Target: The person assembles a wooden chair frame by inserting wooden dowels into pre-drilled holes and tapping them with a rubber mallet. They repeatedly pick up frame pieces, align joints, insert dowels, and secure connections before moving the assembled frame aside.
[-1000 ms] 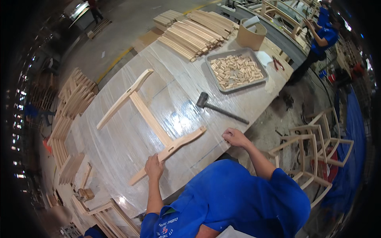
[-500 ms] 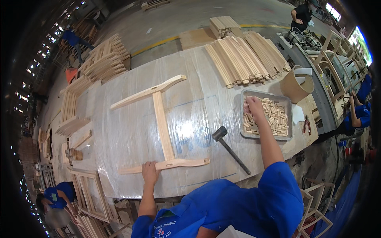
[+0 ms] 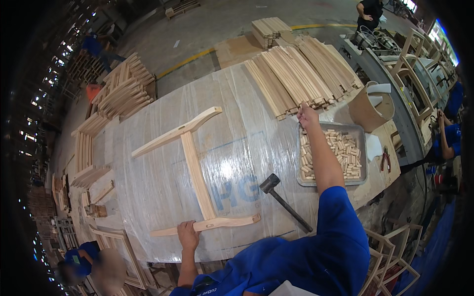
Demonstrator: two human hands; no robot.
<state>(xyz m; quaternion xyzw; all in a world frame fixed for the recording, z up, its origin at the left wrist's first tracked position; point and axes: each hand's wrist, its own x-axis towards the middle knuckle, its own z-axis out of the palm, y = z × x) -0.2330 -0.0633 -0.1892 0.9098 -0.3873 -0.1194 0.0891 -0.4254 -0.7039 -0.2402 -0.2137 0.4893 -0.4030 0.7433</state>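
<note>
On the plastic-covered table lies an H-shaped wooden frame: a far curved leg [image 3: 177,131], a crossbar [image 3: 198,175] and a near curved leg [image 3: 228,222]. My left hand [image 3: 188,235] is closed over the near leg, left of where the crossbar meets it. My right hand [image 3: 308,116] reaches past a grey tray [image 3: 366,154] of short wooden dowels [image 3: 340,150]. Its fingers are drawn together at the near ends of a stack of wooden slats [image 3: 291,74]; what they pinch is too small to tell. A black rubber mallet [image 3: 286,202] rests between the frame and the tray.
A cardboard tub [image 3: 371,107] and red-handled pliers [image 3: 385,160] stand and lie right of the tray. Stacked wooden parts [image 3: 126,86] sit at the far left, more frames [image 3: 116,246] near left. Co-workers are at both sides; one person [image 3: 370,14] stands at the back right.
My right hand has left the dowels in the tray and moved away from me to the slat ends. My left hand stays on the near leg. The view has shifted slightly.
</note>
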